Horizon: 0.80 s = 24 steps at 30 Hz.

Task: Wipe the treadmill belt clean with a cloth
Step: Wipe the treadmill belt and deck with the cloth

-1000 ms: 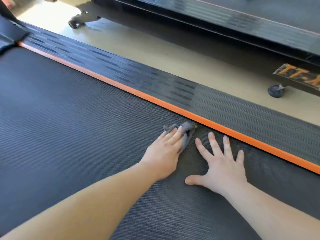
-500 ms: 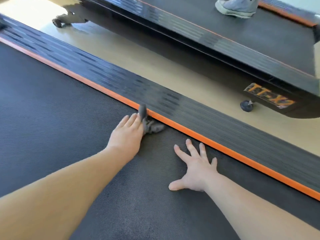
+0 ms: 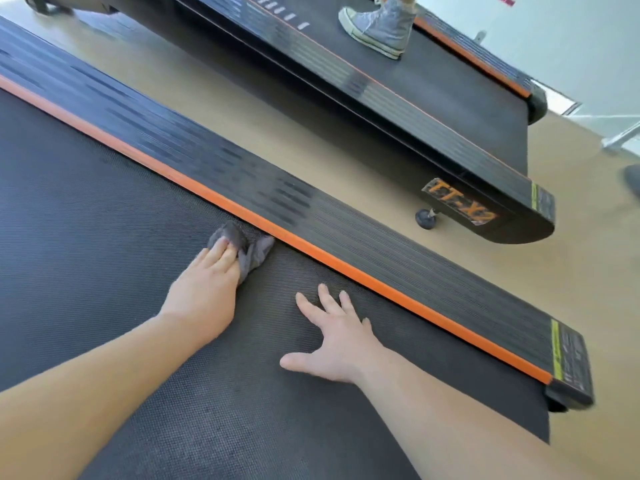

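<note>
The left hand (image 3: 204, 292) is lying palm down on the treadmill belt (image 3: 104, 237), its fingers stretched out close together and pressing on a small grey cloth (image 3: 251, 249). The cloth is sitting bunched under the fingertips, touching the belt's far edge where the orange strip (image 3: 346, 271) is running beside the ribbed black side rail (image 3: 398, 261). I cannot tell where the thumb is sitting. The right hand (image 3: 336, 344) is resting flat on the belt just beside the left, fingers and thumb spread wide, holding nothing, its fingertips near the orange strip. Beyond the rail, a grey sneaker (image 3: 381, 26) is standing on a second treadmill (image 3: 467, 116).
</note>
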{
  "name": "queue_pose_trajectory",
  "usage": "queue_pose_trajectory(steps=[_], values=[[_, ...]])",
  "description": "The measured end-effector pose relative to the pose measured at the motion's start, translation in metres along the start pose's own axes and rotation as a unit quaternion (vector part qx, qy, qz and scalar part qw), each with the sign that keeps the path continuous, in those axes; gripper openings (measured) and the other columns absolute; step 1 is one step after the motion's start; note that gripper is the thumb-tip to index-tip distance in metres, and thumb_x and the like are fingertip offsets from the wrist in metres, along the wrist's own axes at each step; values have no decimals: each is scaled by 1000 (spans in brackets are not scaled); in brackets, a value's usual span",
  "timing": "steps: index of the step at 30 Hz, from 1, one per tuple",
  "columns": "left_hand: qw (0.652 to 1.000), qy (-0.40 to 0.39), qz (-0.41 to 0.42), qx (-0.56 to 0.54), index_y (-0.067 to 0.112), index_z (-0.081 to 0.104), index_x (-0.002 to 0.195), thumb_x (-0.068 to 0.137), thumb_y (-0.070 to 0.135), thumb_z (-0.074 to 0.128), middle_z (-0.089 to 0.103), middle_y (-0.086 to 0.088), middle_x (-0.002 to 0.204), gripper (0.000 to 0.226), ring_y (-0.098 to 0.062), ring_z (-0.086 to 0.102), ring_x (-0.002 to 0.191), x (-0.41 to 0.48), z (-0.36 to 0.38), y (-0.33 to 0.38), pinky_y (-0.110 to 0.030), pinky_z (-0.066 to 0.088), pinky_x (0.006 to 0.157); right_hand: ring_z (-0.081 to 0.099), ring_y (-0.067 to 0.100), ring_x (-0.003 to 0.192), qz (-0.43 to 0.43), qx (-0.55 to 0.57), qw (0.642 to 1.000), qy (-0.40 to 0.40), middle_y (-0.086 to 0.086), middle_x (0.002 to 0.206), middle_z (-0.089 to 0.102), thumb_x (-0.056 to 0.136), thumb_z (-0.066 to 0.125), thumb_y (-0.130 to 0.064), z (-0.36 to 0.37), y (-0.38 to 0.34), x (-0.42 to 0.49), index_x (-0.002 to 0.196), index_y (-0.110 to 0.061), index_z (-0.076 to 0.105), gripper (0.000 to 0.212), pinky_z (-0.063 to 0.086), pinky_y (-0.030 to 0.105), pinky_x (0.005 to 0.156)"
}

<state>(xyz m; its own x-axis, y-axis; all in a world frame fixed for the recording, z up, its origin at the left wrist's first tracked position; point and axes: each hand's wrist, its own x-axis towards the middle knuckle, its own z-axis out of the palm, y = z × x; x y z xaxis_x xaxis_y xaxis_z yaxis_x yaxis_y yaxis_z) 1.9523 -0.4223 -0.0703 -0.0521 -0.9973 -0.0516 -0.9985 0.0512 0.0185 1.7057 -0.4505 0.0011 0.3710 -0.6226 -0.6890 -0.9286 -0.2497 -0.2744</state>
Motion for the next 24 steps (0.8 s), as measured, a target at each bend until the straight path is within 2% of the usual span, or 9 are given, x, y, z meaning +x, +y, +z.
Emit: queue_pose_trajectory(steps=[4, 6, 8, 10, 13, 15, 18, 22, 24], values=[[992, -8, 124, -29, 6, 54, 145, 80, 7, 57, 50, -13, 153, 65, -30, 47, 143, -21, 0, 5, -40, 34, 120, -25, 22, 156, 4, -9, 1000, -17, -16, 170, -22, 78, 70, -71, -5, -5, 1, 159, -57, -1, 108, 1, 66, 125], [994, 18, 89, -53, 14, 48, 151, 84, 6, 43, 51, -10, 153, 67, -28, 49, 142, -11, -11, -27, -36, 29, 121, -28, 22, 156, 6, -3, 1000, -23, -16, 169, -24, 78, 70, -71, -5, -6, -1, 159, -58, -1, 108, 0, 66, 125], [996, -18, 50, -76, 20, 28, 161, 87, 7, 41, 46, -8, 157, 76, -27, 40, 148, -2, -20, -40, -41, 27, 125, -29, 21, 155, 4, -9, 999, -30, -16, 168, -27, 79, 70, -70, -6, -5, -4, 159, -57, 1, 107, -1, 64, 125], [993, -61, 64, -75, 24, 20, 162, 95, 38, 36, 34, -13, 163, 70, -31, 26, 153, 0, -21, -21, -47, 21, 126, -28, 21, 155, 2, -11, 999, -37, -16, 168, -27, 80, 70, -69, -8, -5, -6, 160, -56, 2, 106, 0, 63, 125], [990, -99, 24, -92, 33, 9, 164, 89, 66, -5, -4, -6, 172, 83, -24, -6, 158, -5, -13, 6, -46, 1, 128, -28, 20, 155, 12, 12, 999, -41, -17, 168, -25, 80, 69, -72, -12, -8, -5, 160, -56, 2, 105, 2, 63, 126], [994, -66, 23, -88, 38, 9, 163, 91, 61, -9, -5, -1, 172, 78, -19, -5, 158, -3, -12, -5, -43, -1, 128, -28, 19, 155, 19, 26, 998, -45, -18, 169, -24, 81, 66, -74, -9, -12, -5, 159, -57, 3, 102, 4, 62, 126], [998, -16, 47, -36, 31, 29, 160, 104, 42, 9, 22, -2, 169, 60, -21, 18, 157, 0, -9, -34, -44, 12, 127, -28, 19, 155, 18, 14, 999, -32, -19, 168, -25, 86, 57, -77, -1, -9, -6, 159, -57, 4, 93, 2, 60, 127], [991, -38, -90, -93, 24, 22, 161, 109, 21, 30, 8, 1, 172, 53, -22, 10, 157, 1, -16, -45, -40, 20, 123, -29, 22, 155, 11, -45, 999, -3, -17, 166, -30, 91, 46, -78, 9, -9, -4, 159, -57, -1, 86, -2, 61, 126], [988, -8, -83, -131, 19, 35, 154, 106, 18, 33, 19, -3, 169, 48, -25, 13, 156, -8, -14, -21, -42, 26, 121, -30, 23, 154, -5, -67, 998, 5, -15, 166, -32, 91, 45, -78, 12, -13, 0, 159, -56, -3, 86, -4, 60, 126]])
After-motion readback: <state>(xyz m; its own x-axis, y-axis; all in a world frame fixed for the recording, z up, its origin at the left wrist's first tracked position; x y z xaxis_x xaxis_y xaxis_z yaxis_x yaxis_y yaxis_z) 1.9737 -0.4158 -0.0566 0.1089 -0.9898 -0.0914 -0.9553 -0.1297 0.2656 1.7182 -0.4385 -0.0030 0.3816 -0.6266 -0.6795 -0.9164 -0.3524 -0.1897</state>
